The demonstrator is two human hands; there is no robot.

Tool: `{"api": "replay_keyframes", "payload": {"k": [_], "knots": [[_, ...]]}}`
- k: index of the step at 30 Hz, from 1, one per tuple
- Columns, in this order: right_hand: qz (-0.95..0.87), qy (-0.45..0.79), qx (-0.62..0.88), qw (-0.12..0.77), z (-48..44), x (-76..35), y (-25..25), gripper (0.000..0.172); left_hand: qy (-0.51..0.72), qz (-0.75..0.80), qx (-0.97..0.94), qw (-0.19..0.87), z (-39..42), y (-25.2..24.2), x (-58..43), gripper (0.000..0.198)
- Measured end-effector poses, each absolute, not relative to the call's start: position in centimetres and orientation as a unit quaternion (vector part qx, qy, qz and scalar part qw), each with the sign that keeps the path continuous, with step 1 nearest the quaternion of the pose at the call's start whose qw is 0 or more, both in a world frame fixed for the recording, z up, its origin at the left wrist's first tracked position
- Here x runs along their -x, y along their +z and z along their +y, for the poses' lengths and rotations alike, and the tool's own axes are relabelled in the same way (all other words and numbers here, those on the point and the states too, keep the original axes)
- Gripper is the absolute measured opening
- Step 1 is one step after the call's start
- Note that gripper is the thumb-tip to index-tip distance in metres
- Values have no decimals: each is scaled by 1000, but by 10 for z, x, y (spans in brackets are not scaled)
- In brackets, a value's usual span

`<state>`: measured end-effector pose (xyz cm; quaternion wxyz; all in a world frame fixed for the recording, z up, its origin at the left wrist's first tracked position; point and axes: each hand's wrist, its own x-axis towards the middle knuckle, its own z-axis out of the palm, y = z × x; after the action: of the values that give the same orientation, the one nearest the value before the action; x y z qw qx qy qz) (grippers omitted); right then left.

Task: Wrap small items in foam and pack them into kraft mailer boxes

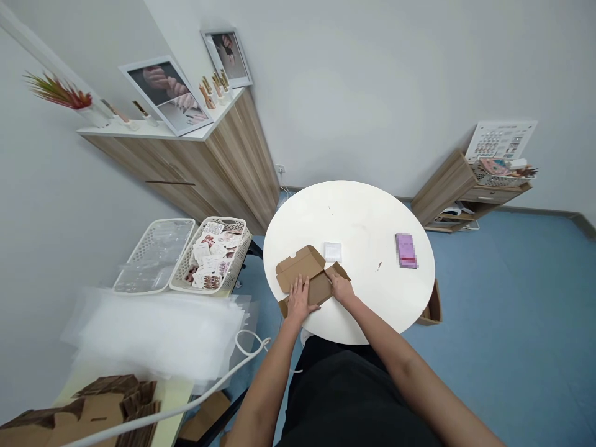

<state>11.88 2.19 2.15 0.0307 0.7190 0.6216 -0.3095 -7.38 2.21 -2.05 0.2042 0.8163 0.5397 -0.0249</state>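
A brown cardboard box (300, 266), partly unfolded with its lid flap lying back, is on the near left of the round white table (363, 211). My left hand (299, 300) lies spread on the box's near left part, fingers apart. At the box's right side my right hand (341, 287) has its fingers curled at a raised side flap; the fingertips are partly hidden. Just beyond the box sits a small white square packet (332, 252). Farther right on the tabletop is a purple packet (406, 251), blurred by pixels.
Left of the table stand a white basket of small packets (212, 254), a basket with clear plastic (158, 254), translucent sheets (158, 332) and stacked flat cardboard (107, 410). A white cable (209, 391) crosses the lower left. An open carton (433, 307) is at the table's right.
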Motion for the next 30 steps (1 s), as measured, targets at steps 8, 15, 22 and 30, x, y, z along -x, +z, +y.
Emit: {"api": "replay_keyframes", "payload": {"k": [8, 15, 22, 30], "knots": [[559, -255, -775, -147, 19, -149, 22, 36, -18, 541, -815, 208, 21, -19, 74, 115], [397, -433, -793, -162, 25, -175, 11, 57, -14, 551, -808, 206, 20, -22, 73, 118], [445, -487, -737, -150, 24, -148, 12, 37, -16, 548, -809, 214, 19, -19, 71, 118], [519, -345, -782, 26, 37, -115, 17, 31, -15, 549, -808, 215, 16, -18, 70, 121]]}}
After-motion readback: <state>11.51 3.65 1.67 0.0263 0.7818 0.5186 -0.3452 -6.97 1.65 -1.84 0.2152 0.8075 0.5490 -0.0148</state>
